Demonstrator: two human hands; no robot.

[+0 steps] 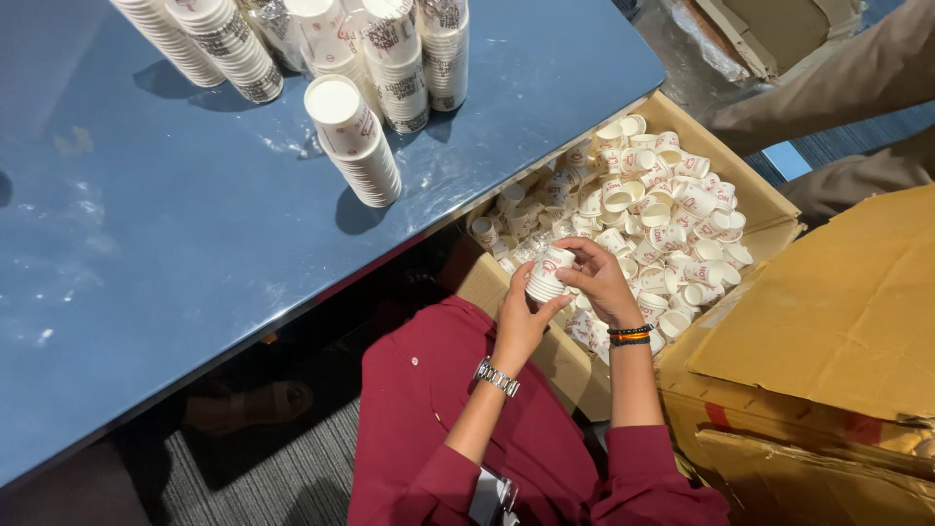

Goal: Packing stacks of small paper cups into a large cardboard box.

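Note:
Both my hands hold a short stack of small white paper cups [546, 274] over an open cardboard box [755, 200] full of loose white paper cups [662, 214]. My left hand [518, 317], with a metal watch on the wrist, grips the stack from the left and below. My right hand [599, 282], with dark bracelets on the wrist, closes on the stack from the right, fingers on its top rim. I wear dark red sleeves.
A blue table [175, 253] at the left carries several tall stacks of nested cups [355, 141] along its far side. A second closed cardboard box [838, 341] stands at the right. Another person's beige sleeve [828, 88] shows at the upper right.

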